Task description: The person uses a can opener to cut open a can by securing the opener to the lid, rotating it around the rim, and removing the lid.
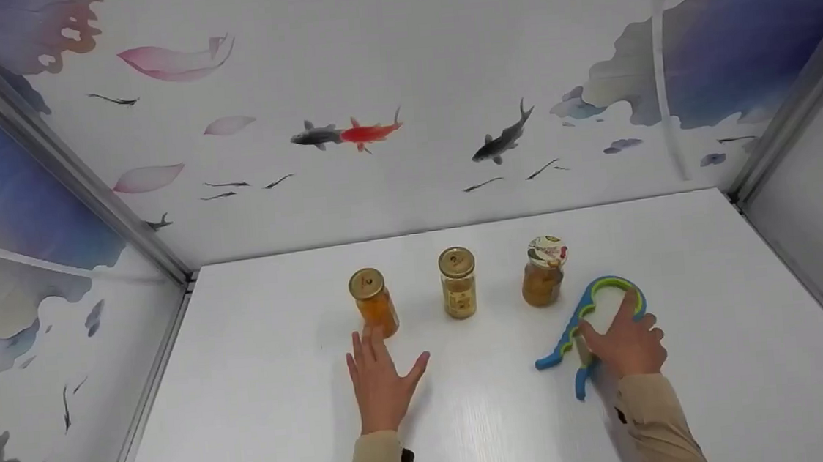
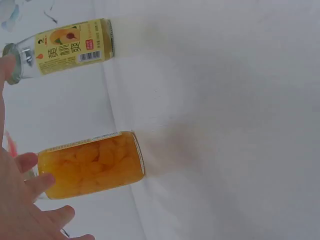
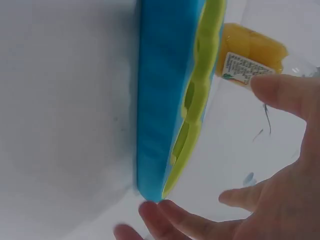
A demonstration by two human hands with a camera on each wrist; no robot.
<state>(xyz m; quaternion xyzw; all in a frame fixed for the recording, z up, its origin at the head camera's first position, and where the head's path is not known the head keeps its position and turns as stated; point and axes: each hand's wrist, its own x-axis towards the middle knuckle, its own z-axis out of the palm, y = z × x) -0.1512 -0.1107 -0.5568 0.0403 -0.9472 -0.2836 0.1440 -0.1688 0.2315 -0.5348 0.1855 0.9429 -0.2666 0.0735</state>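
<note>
In the head view my left hand [image 1: 382, 387] has its fingers spread, fingertips overlapping the lower part of a gold-lidded jar of orange fruit pieces [image 1: 376, 309]. The left wrist view shows this upright jar [image 2: 95, 165] just beyond the fingers. My right hand [image 1: 628, 346] reaches over a blue-and-green jar opener [image 1: 564, 344] lying on the table, thumb and fingers spread apart. In the right wrist view the fingertips [image 3: 150, 212] are right at one end of the opener [image 3: 167, 100], and the thumb stands off its other side.
A gold-lidded jar with a yellow label [image 1: 458, 286] stands in the middle. To its right is a shorter jar with a patterned lid [image 1: 543, 276], just behind the opener. White table [image 1: 262, 389] lies around them, with fish-printed walls [image 1: 405, 55] at back and sides.
</note>
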